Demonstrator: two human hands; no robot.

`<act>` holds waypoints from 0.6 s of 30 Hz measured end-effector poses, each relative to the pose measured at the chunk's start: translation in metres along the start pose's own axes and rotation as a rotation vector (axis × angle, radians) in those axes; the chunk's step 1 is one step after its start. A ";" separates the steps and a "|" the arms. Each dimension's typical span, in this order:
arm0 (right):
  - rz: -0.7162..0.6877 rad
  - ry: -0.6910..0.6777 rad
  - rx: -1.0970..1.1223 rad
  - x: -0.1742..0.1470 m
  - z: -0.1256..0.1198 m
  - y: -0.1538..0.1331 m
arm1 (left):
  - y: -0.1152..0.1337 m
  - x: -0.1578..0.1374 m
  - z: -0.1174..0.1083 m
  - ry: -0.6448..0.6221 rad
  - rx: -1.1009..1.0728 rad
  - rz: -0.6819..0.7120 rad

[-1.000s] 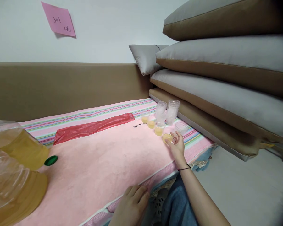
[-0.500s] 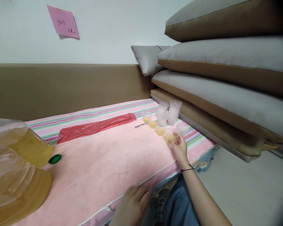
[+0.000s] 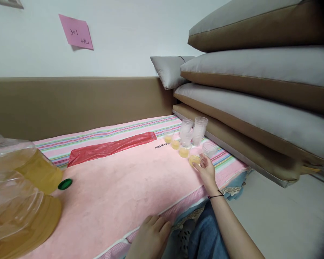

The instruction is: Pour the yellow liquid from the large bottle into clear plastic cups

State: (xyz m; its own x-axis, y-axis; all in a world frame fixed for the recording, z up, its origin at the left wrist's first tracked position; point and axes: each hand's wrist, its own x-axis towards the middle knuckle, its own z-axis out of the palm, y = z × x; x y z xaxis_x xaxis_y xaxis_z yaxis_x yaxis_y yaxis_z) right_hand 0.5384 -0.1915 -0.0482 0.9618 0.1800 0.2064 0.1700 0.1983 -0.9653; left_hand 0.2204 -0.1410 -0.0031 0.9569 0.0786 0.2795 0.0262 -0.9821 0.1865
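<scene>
My right hand (image 3: 207,171) curls its thumb and fingers around a clear plastic cup (image 3: 193,158) holding a little yellow liquid. That cup rests on the pink towel (image 3: 118,194). A row of similar cups runs away from it, among them a nearer cup (image 3: 184,152) and a farther cup (image 3: 175,144). Just right of my fingers is a clear cup (image 3: 210,148) with no liquid visible. My left hand (image 3: 153,233) lies loosely on the towel's front edge, palm down, holding nothing visible; its fingertips are partly hidden.
Two stacks of clear cups (image 3: 199,130) stand behind the row. Large plastic jugs (image 3: 24,216) of yellow liquid are at the left, beside a green cap (image 3: 65,184). A red plastic bag (image 3: 110,148) lies along the back. Stacked cushions (image 3: 253,64) rise at the right.
The whole view has shifted slightly, with the scene a little lower in the picture. My right hand keeps its hold on the cup, and my left hand stays put.
</scene>
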 end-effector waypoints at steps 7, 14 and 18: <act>-0.001 0.131 -0.027 -0.009 -0.025 -0.013 | -0.006 -0.001 -0.013 -0.005 0.025 0.006; -0.064 0.312 -0.031 0.002 -0.046 -0.020 | -0.012 -0.002 -0.029 0.003 0.013 -0.015; -0.098 0.322 -0.061 0.017 -0.051 -0.024 | -0.015 -0.004 -0.033 0.035 0.016 0.026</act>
State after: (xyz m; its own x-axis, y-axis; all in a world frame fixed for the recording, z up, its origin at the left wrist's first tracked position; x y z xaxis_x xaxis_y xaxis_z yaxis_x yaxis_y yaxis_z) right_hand 0.5618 -0.2423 -0.0296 0.9569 -0.1529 0.2471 0.2684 0.1398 -0.9531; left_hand 0.2066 -0.1214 0.0243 0.9468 0.0589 0.3165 0.0065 -0.9864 0.1642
